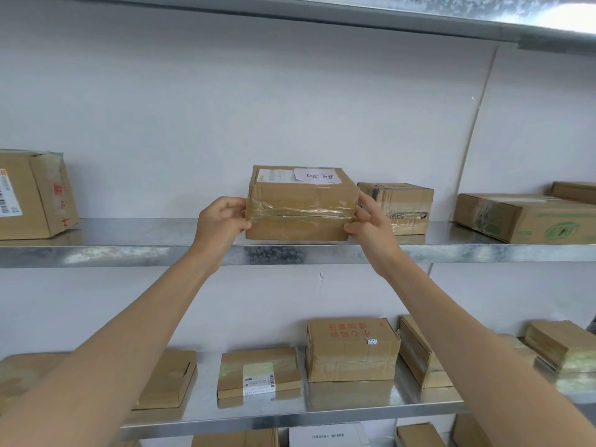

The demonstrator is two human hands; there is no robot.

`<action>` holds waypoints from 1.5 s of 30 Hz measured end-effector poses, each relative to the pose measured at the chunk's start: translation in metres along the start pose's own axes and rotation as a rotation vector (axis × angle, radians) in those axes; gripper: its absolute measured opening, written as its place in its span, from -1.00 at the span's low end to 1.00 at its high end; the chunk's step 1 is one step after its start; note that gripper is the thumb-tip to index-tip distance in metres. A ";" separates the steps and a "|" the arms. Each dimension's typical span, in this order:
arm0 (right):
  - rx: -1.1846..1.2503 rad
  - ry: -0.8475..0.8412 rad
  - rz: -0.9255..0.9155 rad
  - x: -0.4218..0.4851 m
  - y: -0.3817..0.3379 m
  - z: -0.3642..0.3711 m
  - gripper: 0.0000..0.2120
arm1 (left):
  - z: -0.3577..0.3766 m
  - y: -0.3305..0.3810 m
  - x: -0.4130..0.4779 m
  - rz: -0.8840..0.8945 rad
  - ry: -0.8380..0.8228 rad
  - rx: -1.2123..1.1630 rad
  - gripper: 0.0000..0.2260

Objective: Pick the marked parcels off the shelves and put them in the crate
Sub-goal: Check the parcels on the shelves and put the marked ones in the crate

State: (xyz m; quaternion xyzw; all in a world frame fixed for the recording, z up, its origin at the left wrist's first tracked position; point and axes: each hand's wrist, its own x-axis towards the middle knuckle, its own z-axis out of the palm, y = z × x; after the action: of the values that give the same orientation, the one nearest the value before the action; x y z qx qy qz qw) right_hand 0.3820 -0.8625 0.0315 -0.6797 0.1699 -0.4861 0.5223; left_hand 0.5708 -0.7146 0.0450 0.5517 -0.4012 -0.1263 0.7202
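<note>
A brown taped cardboard parcel (300, 204) with a white handwritten slip and a shipping label on top sits at the front of the middle metal shelf (129, 253). My left hand (221, 222) grips its left end, thumb on the front face. My right hand (367, 224) grips its right end, thumb at the lower front corner. Whether the parcel is lifted off the shelf or resting on it I cannot tell. No crate is in view.
On the same shelf are a large box (32, 195) at the left, a small taped box (400, 208) just right of my right hand, and a flat box (522, 217) further right. The lower shelf (290, 414) carries several parcels. Another shelf (387, 17) runs overhead.
</note>
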 end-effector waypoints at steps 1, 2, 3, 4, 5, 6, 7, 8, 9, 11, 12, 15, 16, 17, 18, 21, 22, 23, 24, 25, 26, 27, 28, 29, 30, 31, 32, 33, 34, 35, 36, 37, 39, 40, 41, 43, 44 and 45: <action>0.012 0.003 -0.007 -0.001 -0.001 0.000 -0.32 | 0.001 0.000 0.001 -0.016 0.016 -0.013 -0.73; 0.030 0.009 -0.012 -0.001 -0.001 0.000 -0.36 | 0.002 0.000 0.002 -0.042 0.031 -0.034 -0.77; 0.061 0.012 -0.003 -0.002 -0.003 0.000 -0.41 | 0.002 0.000 0.004 -0.074 0.042 -0.076 -0.81; 0.094 0.019 0.010 -0.001 -0.004 0.000 -0.50 | 0.003 0.000 0.005 -0.102 0.049 -0.116 -0.86; 0.119 0.025 0.019 0.000 -0.005 -0.001 -0.61 | 0.004 0.001 0.005 -0.123 0.050 -0.157 -0.89; 0.138 0.022 0.037 0.001 -0.008 -0.001 -0.72 | 0.004 0.001 0.005 -0.129 0.045 -0.170 -0.89; 0.155 0.018 0.058 0.002 -0.011 0.000 -0.74 | 0.005 0.001 0.004 -0.131 0.039 -0.177 -0.84; 0.168 0.019 0.067 0.003 -0.013 0.000 -0.65 | 0.005 0.000 0.004 -0.123 0.035 -0.170 -0.80; 0.189 0.019 0.070 0.004 -0.015 0.000 -0.61 | 0.006 0.000 0.004 -0.121 0.029 -0.171 -0.79; 0.205 0.053 0.059 0.006 -0.016 0.000 -0.77 | 0.007 -0.001 0.003 -0.109 0.023 -0.165 -0.80; 0.193 0.066 0.047 0.006 -0.015 0.000 -0.85 | 0.007 -0.002 0.003 -0.102 0.022 -0.155 -0.81; 0.175 0.052 0.007 0.005 -0.011 -0.003 -0.92 | 0.006 0.000 -0.001 -0.072 -0.001 -0.155 -0.97; 0.165 0.031 0.000 0.004 -0.009 -0.004 -0.83 | 0.004 -0.001 -0.002 -0.057 -0.027 -0.151 -0.86; 0.166 0.005 0.002 0.004 -0.006 -0.006 -0.71 | 0.003 -0.001 -0.004 -0.048 -0.062 -0.163 -0.76; 0.169 -0.022 0.005 0.003 -0.003 -0.007 -0.61 | 0.001 -0.001 -0.004 -0.037 -0.083 -0.155 -0.70; 0.171 -0.072 -0.005 0.000 0.003 -0.010 -0.52 | 0.000 0.001 -0.007 -0.019 -0.126 -0.129 -0.67; 0.180 -0.074 -0.004 -0.001 0.003 -0.010 -0.51 | 0.000 0.002 -0.008 -0.017 -0.132 -0.123 -0.68; 0.188 -0.074 -0.005 -0.001 0.004 -0.010 -0.51 | 0.001 0.003 -0.009 -0.015 -0.135 -0.124 -0.68; 0.191 -0.076 -0.002 -0.002 0.003 -0.010 -0.51 | 0.001 0.002 -0.009 -0.014 -0.137 -0.119 -0.68; 0.192 -0.074 -0.003 -0.002 0.004 -0.010 -0.51 | 0.001 0.002 -0.010 -0.012 -0.139 -0.127 -0.68; 0.189 -0.067 -0.006 -0.002 0.005 -0.011 -0.51 | 0.001 0.003 -0.011 -0.010 -0.138 -0.128 -0.68; 0.187 -0.062 -0.010 -0.002 0.005 -0.012 -0.50 | 0.002 0.003 -0.012 -0.005 -0.137 -0.135 -0.68; 0.184 -0.054 -0.014 -0.002 0.005 -0.013 -0.50 | 0.002 0.003 -0.013 0.001 -0.136 -0.134 -0.67; 0.179 -0.048 -0.020 -0.003 0.004 -0.015 -0.51 | 0.003 0.003 -0.014 0.008 -0.138 -0.138 -0.67; 0.173 -0.041 -0.025 -0.006 0.002 -0.016 -0.51 | 0.004 0.004 -0.016 0.013 -0.140 -0.136 -0.66; 0.169 -0.033 -0.032 -0.009 0.000 -0.017 -0.51 | 0.006 0.005 -0.017 0.017 -0.141 -0.136 -0.66; 0.173 -0.027 -0.038 -0.012 -0.003 -0.019 -0.51 | 0.008 0.005 -0.019 0.023 -0.144 -0.133 -0.66; 0.182 -0.019 -0.044 -0.016 -0.004 -0.022 -0.50 | 0.010 0.006 -0.021 0.028 -0.150 -0.135 -0.66; 0.191 -0.011 -0.053 -0.020 -0.006 -0.025 -0.50 | 0.013 0.007 -0.023 0.031 -0.155 -0.135 -0.65; 0.196 -0.002 -0.063 -0.024 -0.008 -0.030 -0.50 | 0.016 0.009 -0.025 0.035 -0.162 -0.136 -0.65; 0.200 0.006 -0.072 -0.029 -0.011 -0.034 -0.49 | 0.020 0.010 -0.028 0.042 -0.173 -0.136 -0.66; 0.202 0.018 -0.082 -0.034 -0.014 -0.040 -0.49 | 0.024 0.012 -0.030 0.051 -0.188 -0.137 -0.66; 0.206 0.047 -0.097 -0.047 -0.022 -0.052 -0.49 | 0.034 0.015 -0.038 0.075 -0.222 -0.139 -0.67; 0.205 0.065 -0.103 -0.055 -0.027 -0.059 -0.50 | 0.040 0.017 -0.042 0.090 -0.241 -0.141 -0.67; 0.198 0.083 -0.109 -0.063 -0.030 -0.066 -0.50 | 0.045 0.018 -0.047 0.105 -0.258 -0.143 -0.67; 0.162 0.110 -0.117 -0.080 -0.036 -0.080 -0.50 | 0.059 0.019 -0.055 0.113 -0.285 -0.158 -0.66; 0.142 0.122 -0.116 -0.090 -0.039 -0.087 -0.50 | 0.066 0.019 -0.059 0.110 -0.300 -0.169 -0.66; 0.127 0.143 -0.112 -0.100 -0.041 -0.095 -0.51 | 0.074 0.018 -0.062 0.109 -0.321 -0.177 -0.66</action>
State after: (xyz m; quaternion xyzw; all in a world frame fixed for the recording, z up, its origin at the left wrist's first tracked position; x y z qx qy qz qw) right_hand 0.2443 -0.8243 0.0176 -0.6173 0.1373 -0.5714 0.5231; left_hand 0.4732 -0.7203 0.0385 0.4363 -0.5277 -0.2082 0.6985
